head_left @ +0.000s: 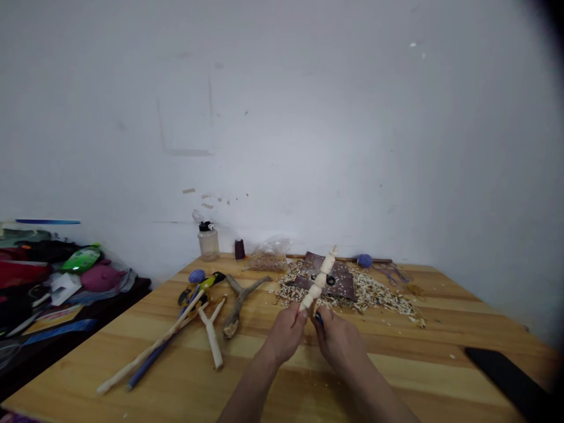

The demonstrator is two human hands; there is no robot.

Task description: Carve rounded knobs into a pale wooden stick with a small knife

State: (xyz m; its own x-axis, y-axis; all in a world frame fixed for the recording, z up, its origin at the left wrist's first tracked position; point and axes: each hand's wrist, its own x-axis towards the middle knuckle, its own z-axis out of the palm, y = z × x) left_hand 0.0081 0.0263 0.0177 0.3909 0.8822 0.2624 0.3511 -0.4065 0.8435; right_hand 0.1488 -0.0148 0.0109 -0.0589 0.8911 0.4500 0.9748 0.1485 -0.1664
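Observation:
A peeled, pale wooden stick [322, 279] with carved notches along its length tilts up and away from me over the table. Its near end is gripped by my left hand [287, 332], fingers closed round the wood. Right beside it, my right hand [341, 342] is closed on a small tool with a dark blue handle [318, 318]; its working end is mostly hidden and lies against the lower part of the stick. Behind the stick, wood shavings [379, 296] are scattered over and around a dark brown sheet [346, 282].
To the left lie a peeled forked stick [212, 341], a barky forked branch [240, 299], a long pale stick [136, 361] and a purple rod [147, 365]. At the back stand a bottle [208, 244], a thread spool [239, 249] and a plastic bag [267, 258]. A black slab [506, 376] lies right.

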